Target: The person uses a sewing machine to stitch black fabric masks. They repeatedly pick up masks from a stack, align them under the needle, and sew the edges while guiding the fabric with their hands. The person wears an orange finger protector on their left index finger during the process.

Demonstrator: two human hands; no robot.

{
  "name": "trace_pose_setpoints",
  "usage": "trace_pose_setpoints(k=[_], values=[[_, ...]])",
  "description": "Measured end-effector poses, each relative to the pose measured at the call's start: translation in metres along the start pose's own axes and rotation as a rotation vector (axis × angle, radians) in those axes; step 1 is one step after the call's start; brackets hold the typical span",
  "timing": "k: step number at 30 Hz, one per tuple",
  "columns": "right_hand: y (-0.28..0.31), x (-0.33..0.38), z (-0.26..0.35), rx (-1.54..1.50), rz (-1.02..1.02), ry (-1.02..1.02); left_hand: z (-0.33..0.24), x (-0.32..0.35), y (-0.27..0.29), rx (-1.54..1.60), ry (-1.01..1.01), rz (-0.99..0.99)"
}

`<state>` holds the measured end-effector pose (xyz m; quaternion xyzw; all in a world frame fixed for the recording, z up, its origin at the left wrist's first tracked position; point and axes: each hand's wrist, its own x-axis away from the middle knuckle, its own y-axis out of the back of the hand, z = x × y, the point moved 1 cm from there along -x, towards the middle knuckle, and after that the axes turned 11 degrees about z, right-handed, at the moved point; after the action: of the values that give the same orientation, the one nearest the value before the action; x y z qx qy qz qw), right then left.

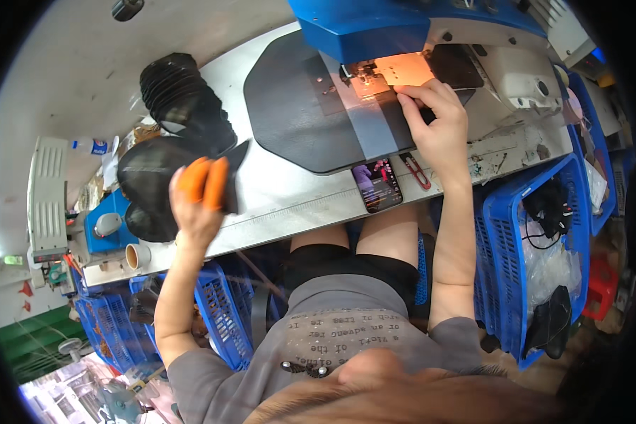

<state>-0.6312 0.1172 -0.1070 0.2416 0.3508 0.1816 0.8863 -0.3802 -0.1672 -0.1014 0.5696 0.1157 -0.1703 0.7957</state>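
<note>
On the left, a cup (138, 256) stands at the tabletop's near side; beyond it lie piled black pieces (147, 166). The left hand (199, 194), its fingers partly in orange covers, is over the pile's right side; whether it grips a piece I cannot tell. Rightward come a phone (377, 185) and red snips (416, 172). Farther off, the right hand (437, 120) bends its fingers beside the blue sewing machine's (364, 34) needle area, its hold unclear.
</note>
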Motion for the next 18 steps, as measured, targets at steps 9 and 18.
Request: trace_pose_setpoints(k=[9, 18], values=[[-0.002, 0.001, 0.002, 0.050, 0.009, -0.030, 0.069, 0.123, -0.027, 0.023, 0.339, 0.455], [-0.002, -0.001, 0.001, 0.001, 0.030, -0.027, 0.059, 0.030, -0.150, -0.031, 0.249, 0.322]])
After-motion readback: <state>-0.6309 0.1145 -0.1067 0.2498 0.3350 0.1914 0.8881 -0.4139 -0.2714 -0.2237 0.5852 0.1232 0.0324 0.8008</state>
